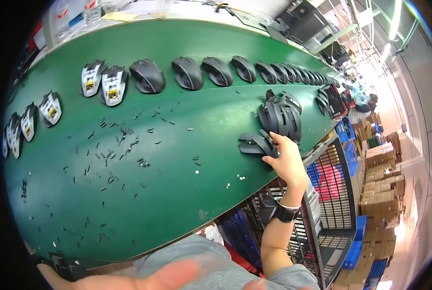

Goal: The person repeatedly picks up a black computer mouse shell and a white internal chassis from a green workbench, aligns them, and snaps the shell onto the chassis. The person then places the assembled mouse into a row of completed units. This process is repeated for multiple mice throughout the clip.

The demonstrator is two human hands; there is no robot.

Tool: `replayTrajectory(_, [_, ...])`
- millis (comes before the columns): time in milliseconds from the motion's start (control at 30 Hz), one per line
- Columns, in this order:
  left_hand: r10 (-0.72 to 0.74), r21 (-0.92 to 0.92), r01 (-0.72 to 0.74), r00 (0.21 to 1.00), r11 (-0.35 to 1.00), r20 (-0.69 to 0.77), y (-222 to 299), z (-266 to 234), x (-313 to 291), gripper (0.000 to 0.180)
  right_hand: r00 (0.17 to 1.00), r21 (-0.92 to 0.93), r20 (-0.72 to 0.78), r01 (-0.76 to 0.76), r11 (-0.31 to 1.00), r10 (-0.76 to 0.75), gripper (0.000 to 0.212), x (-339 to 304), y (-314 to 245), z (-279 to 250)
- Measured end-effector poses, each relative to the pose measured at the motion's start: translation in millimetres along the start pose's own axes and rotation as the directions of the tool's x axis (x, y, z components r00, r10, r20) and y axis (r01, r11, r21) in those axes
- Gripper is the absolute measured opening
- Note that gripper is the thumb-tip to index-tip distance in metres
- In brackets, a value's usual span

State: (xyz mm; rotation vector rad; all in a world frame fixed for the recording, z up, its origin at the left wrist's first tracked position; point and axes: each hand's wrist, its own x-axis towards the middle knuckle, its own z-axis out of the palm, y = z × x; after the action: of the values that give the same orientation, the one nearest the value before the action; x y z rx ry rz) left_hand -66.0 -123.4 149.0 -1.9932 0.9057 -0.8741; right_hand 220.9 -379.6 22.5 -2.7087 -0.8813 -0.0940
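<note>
My right hand (287, 162) reaches over the bench's near right edge. Its thumb and forefinger pinch the end of a black mouse top shell (257, 144), which lies on the green bench. Beside that shell, just beyond the fingers, is a heap of black mouse shells (280, 116). My left hand (143, 279) is large and blurred at the lower edge, partly cut off. Its thumb is stretched out, apart from the fingertips, and nothing shows between them. At the left stand open mouse bodies (113, 87) with white insides, their top shells off.
Assembled black mice (187, 73) form a long row along the green bench (177, 203). Small black strips (124, 133) lie scattered over its left half. A black plastic crate (332, 193) stands below the right edge. Cardboard boxes (380, 193) are stacked farther right.
</note>
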Motion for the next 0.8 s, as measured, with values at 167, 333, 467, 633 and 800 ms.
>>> replayTrajectory(167, [-0.077,-0.052,0.064,0.945,0.997,-0.318,17.3,34.0,-21.5,0.068,1.000,0.027,-0.019,0.013,1.000,-0.013,0.068,-8.7,6.0,-0.5])
replayTrajectory(333, [-0.134,-0.091,0.114,0.955,0.989,-0.265,13.9,15.9,10.9,0.059,1.000,0.052,0.010,-0.001,0.999,0.001,0.067,2.9,-20.6,-11.1])
replayTrajectory(467, [-0.183,-0.131,0.154,0.951,0.979,-0.251,16.2,18.3,21.8,0.052,0.999,0.036,0.041,-0.024,0.999,0.023,0.067,4.1,-38.7,-16.7])
replayTrajectory(633, [-0.252,-0.183,0.215,0.945,0.959,-0.208,21.7,18.4,27.9,0.044,0.979,0.146,-0.037,0.205,0.968,-0.202,0.066,7.1,-70.3,-21.7])
replayTrajectory(800, [-0.361,-0.256,0.320,0.923,0.912,-0.130,18.8,29.5,28.5,0.039,0.880,0.332,-0.161,0.475,0.815,-0.448,0.069,27.2,-116.5,-6.1])
